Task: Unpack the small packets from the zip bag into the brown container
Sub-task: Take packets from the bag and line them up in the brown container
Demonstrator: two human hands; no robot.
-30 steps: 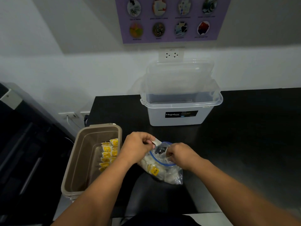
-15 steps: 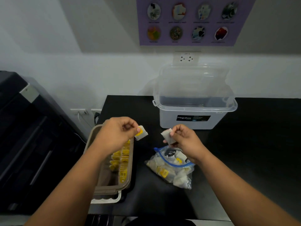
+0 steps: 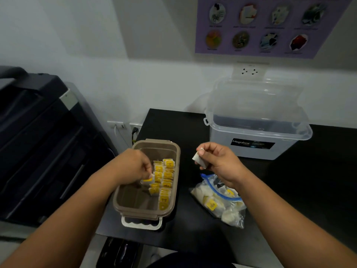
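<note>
The brown container (image 3: 174,151) stands open on the black table, with several yellow-labelled packets (image 3: 164,182) lined along its right side. My left hand (image 3: 133,166) is inside it and pinches a small packet (image 3: 147,180) low over the row. To the right, my right hand (image 3: 218,159) hovers above the table and pinches another white packet (image 3: 200,160). Under that hand lies the clear zip bag (image 3: 222,202), its blue-edged mouth open, holding several more packets.
A clear Megabox tub (image 3: 257,136) with its lid raised stands at the back of the black table (image 3: 289,190). A large dark machine (image 3: 42,144) fills the left side. The table's left edge runs close beside the brown container.
My left hand has gone from above the container's rim down into it with its packet. My right hand stays raised over the bag with its packet. The camera view has shifted left.
</note>
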